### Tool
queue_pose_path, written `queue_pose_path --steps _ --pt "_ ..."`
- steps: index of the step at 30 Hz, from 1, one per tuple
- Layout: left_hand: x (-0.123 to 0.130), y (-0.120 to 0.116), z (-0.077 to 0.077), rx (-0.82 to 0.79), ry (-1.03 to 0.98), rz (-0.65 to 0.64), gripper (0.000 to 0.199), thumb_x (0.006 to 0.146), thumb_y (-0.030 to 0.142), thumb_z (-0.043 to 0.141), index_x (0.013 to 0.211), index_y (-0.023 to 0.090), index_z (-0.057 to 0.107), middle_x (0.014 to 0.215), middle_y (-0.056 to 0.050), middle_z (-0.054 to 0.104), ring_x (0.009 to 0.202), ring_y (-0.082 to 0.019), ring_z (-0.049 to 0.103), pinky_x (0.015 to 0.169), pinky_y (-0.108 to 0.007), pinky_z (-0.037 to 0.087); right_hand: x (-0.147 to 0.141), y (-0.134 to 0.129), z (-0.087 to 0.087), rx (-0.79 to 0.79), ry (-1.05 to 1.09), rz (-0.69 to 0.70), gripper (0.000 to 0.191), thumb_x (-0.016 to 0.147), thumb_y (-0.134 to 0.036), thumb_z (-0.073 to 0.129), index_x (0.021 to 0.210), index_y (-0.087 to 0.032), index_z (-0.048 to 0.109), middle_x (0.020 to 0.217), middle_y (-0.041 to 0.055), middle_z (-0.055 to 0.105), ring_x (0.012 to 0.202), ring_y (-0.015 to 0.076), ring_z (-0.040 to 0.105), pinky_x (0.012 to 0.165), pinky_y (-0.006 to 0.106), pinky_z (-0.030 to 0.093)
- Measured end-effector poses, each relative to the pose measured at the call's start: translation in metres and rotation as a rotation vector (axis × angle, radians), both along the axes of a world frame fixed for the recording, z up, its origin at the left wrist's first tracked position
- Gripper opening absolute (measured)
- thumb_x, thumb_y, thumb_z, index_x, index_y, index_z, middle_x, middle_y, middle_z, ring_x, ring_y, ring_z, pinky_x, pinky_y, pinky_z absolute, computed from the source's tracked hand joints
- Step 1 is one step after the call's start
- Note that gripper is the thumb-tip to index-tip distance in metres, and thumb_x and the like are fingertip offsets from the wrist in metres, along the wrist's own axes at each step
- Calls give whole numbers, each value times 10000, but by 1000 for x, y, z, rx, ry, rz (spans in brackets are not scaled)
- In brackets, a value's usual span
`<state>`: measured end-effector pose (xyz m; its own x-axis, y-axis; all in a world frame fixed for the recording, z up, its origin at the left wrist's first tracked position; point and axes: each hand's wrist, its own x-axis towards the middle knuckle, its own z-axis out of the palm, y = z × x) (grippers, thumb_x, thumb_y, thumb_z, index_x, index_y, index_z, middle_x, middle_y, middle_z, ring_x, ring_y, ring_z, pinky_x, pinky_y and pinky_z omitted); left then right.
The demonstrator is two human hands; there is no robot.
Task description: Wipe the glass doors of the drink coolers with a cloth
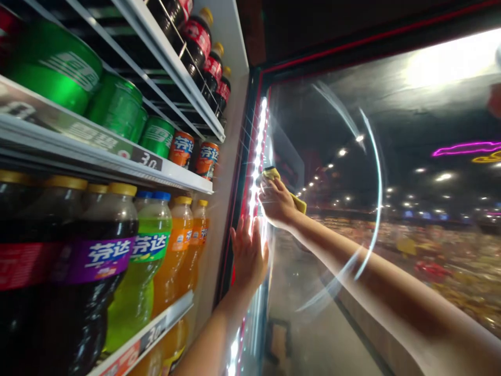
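Holding a yellow cloth point(299, 203) against the glass door point(332, 183)

The right hand point(276, 201) grasps the cloth, fingers bent over it, near the door's left edge, about midway up. One end of the cloth pokes out above the fingertips, another past the hand's right side. Just below and to the left, the left hand point(249, 256) is released, bare, its fingers spread over the light strip point(257, 151) along that edge; whether they bear on it I cannot tell.

Pale curved streaks point(378, 193) show on the door, right of the cloth.

To the left stand the shelves. Red-labelled bottles point(199, 35) line the right end of the upper shelf point(207, 116). On the middle shelf point(191, 178), orange cans point(182, 147) sit at the right end, beside green cans point(156, 136). Orange bottles point(182, 243) are nearest the right end of the lower shelf point(172, 312).
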<state>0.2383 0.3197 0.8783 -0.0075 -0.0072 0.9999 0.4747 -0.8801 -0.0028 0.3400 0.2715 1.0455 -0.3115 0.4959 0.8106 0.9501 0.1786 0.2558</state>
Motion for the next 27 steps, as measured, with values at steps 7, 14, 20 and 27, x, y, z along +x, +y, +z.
queue_pose_path --steps 7,14,20,27 --pt "-16 -2 11 29 65 -27 823 974 189 478 1625 292 -14 1635 -167 313 1559 -348 193 1225 -655 254 8 -49 37 154 -329 -367 425 953 -173 445 1316 -198 665 1452 76 603 1469 256 399 1287 540 169" --pt "-24 -3 25 10 59 -32 741 990 256 460 1622 242 74 1618 -184 322 1549 -367 208 1223 -642 247 -4 -34 19 152 -346 -380 430 975 -172 430 1339 -194 659 1486 97 571 1461 248 415 1281 489 216" --pt "-22 -1 41 50 44 -45 695 987 251 453 1608 212 145 1617 -197 314 1553 -367 192 1224 -647 229 27 -91 38 209 -356 -412 406 973 -220 452 1309 -207 679 1474 78 585 1463 259 409 1260 514 231" --pt "3 -19 59 102 42 -102 686 980 249 461 1595 192 162 1596 -217 337 1533 -374 250 1208 -635 288 36 -118 16 277 -271 -545 471 975 -229 436 1420 -206 590 1511 96 546 1476 297 385 1231 539 273"
